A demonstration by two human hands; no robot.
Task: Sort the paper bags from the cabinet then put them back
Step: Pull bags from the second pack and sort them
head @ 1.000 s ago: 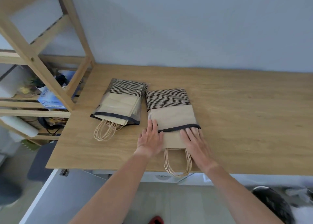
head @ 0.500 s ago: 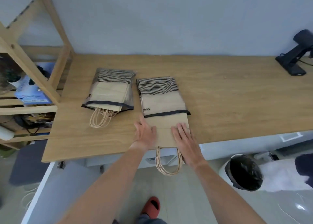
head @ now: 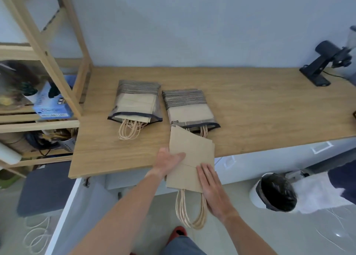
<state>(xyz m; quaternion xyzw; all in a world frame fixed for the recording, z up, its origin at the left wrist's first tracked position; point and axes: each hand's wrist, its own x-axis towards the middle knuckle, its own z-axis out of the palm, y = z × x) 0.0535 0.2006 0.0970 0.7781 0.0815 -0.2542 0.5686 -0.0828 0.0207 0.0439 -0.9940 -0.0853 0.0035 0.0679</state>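
Two striped mesh pouches lie side by side on the wooden table (head: 260, 116). The left pouch (head: 135, 102) holds folded brown paper bags with handles sticking out. The right pouch (head: 189, 108) has more bags inside. A stack of brown paper bags (head: 190, 154) is drawn out of the right pouch and hangs over the table's front edge, its twine handles (head: 190, 210) dangling. My left hand (head: 169, 160) grips the stack's left edge, thumb on top. My right hand (head: 213, 189) lies on the stack's lower right side.
A wooden shelf unit (head: 44, 62) stands at the left with a blue box (head: 52, 104) and clutter. A black device (head: 321, 66) sits at the table's far right. A white bin with a black liner (head: 273, 193) stands on the floor at the right.
Both hands have slid the stack of paper bags toward me, out of the right pouch and past the table's edge. The camera view has pulled back and shifted right.
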